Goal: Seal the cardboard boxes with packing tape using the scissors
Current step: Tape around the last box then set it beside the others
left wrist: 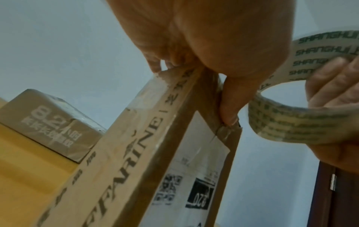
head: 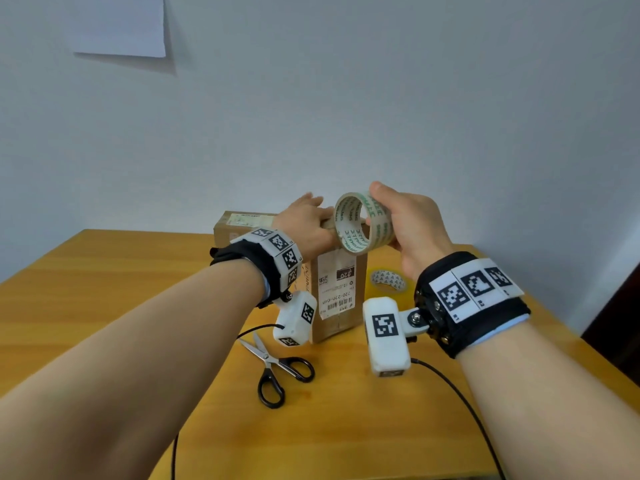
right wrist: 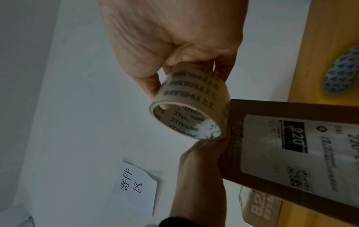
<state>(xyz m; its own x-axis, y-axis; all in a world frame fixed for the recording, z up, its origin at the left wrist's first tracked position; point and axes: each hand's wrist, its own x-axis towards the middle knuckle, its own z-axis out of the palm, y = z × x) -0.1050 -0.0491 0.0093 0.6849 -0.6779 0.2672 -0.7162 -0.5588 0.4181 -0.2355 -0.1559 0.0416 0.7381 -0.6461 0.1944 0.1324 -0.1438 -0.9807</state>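
Nearest you, the black-handled steel scissors [head: 277, 367] lay blades apart on the smooth yellow wooden counter [head: 104, 306]. Just beyond them stood the tall, slim brown cardboard box [head: 337, 299], upright, its white printed label facing you. Your left hand [head: 306, 221] clamped over its top end, thumb pressed against the front face. Your right hand [head: 407, 225] gripped the clear packing-tape roll with green lettering [head: 362, 221], touching that top edge. Behind lay a second tape roll [head: 388, 280] and a flat carton [head: 242, 226].

Both hands [head: 349, 226] raised — seemingly gripping
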